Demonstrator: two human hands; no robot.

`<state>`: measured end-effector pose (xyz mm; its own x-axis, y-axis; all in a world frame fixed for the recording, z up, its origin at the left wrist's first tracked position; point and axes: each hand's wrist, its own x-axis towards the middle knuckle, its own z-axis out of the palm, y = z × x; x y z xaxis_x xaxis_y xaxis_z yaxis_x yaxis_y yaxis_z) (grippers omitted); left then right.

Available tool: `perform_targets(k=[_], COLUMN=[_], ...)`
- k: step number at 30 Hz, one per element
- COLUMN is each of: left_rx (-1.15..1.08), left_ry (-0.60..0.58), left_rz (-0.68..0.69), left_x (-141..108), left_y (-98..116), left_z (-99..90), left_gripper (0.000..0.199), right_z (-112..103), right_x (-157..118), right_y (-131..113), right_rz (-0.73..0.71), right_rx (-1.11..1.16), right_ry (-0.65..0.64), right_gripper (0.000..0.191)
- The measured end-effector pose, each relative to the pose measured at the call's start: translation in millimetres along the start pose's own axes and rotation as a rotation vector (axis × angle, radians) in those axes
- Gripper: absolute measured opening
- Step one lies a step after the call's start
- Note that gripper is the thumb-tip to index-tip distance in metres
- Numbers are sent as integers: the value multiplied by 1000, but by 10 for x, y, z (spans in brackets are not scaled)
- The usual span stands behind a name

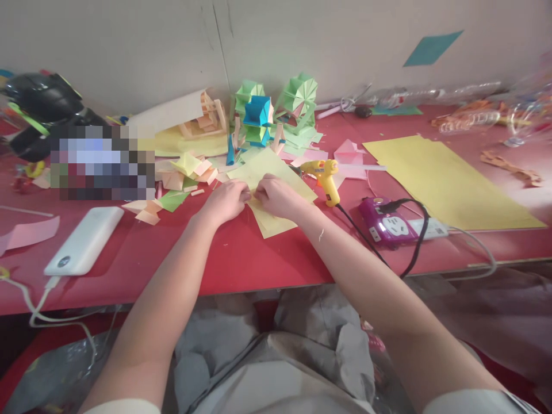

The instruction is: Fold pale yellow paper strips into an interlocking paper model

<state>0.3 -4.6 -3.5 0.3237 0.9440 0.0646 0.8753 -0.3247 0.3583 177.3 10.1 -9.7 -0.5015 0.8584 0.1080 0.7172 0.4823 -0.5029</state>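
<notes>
Both hands meet over pale yellow paper (276,167) at the middle of the red table. My left hand (228,200) has its fingers curled, pinching at the paper's left part. Close beside it, my right hand (276,195) is also closed, its fingertips bent down on the paper. What lies between the fingertips is mostly hidden. A corner of yellow paper (271,226) sticks out below the hands. Just right of them lies a yellow glue gun (328,181) with a clear stick in its back. Behind stand blue and green folded paper pieces (257,112).
A purple power socket (383,221) with a black cable and a large yellow sheet (452,184) lie to the right. On the left are a white power bank (85,241), paper scraps (175,198) and a blurred-out device (101,161). The red table's (259,276) front edge is near.
</notes>
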Motion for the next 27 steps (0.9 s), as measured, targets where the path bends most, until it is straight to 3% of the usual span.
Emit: perform_targets(k=[3, 6, 17, 22, 27], left_rx=[-89, -199, -225, -228, -235], left_ry=[-10, 14, 36, 81, 14], left_rz=[-99, -180, -218, -91, 6], left_x=[3, 7, 33, 34, 4], left_y=[-12, -41, -19, -75, -128], left_z=[-4, 5, 9, 37, -19], left_gripper=[10, 13, 3, 11, 12], right_z=[19, 35, 55, 59, 27], right_x=[11, 13, 31, 16, 1], right_y=[25, 42, 74, 74, 102], right_rz=[32, 30, 19, -21, -127], right_rx=[85, 122, 171, 148, 136], right_ry=[48, 51, 62, 52, 14], right_gripper=[6, 10, 16, 17, 14])
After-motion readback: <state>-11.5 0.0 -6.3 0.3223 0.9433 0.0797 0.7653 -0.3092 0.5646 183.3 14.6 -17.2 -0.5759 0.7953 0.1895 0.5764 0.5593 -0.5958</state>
